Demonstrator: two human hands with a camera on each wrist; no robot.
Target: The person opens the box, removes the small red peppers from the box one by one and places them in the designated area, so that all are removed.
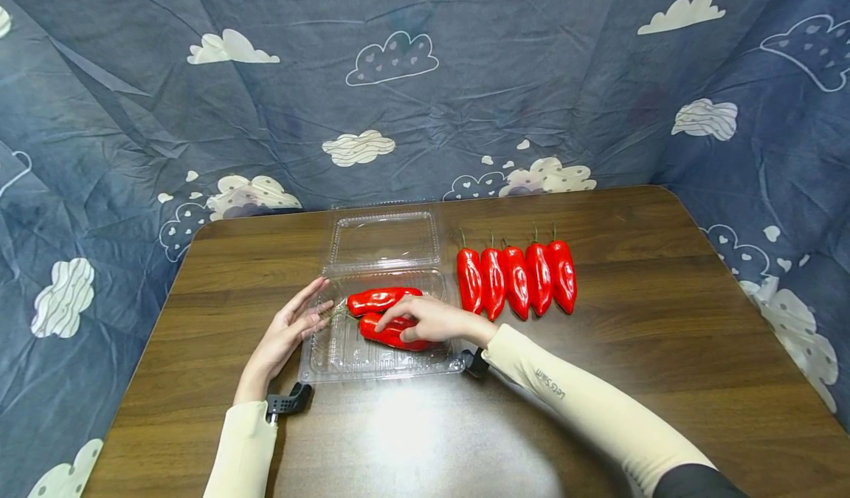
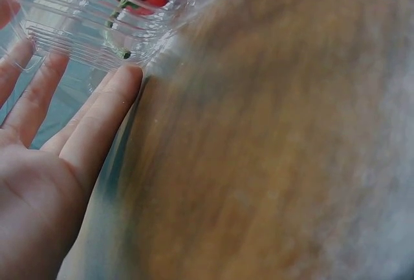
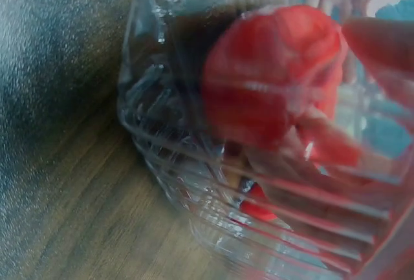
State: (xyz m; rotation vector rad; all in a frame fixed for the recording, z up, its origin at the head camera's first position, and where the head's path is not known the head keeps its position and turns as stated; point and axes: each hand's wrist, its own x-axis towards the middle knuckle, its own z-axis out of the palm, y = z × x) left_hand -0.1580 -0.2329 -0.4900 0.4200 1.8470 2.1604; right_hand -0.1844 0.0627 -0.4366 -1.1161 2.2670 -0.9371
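A clear plastic clamshell container (image 1: 332,361) lies unfolded on the table, its lid tipped back behind the base. Two glossy red peppers lie sideways in the base, stems to the left: a rear pepper (image 1: 375,301) and a front pepper (image 1: 398,334). My right hand (image 1: 428,319) reaches in from the right and grips the front pepper, thumb and fingers at its sides; this pepper (image 3: 272,79) also shows through the plastic in the right wrist view. With fingers extended, my left hand (image 1: 282,339) touches the container's left wall (image 2: 77,41).
Several more red peppers (image 1: 516,280) stand in a row right of the container, stems pointing back. The brown wooden table (image 1: 631,321) ends at a cloud-patterned blue cloth (image 1: 465,114) behind it.
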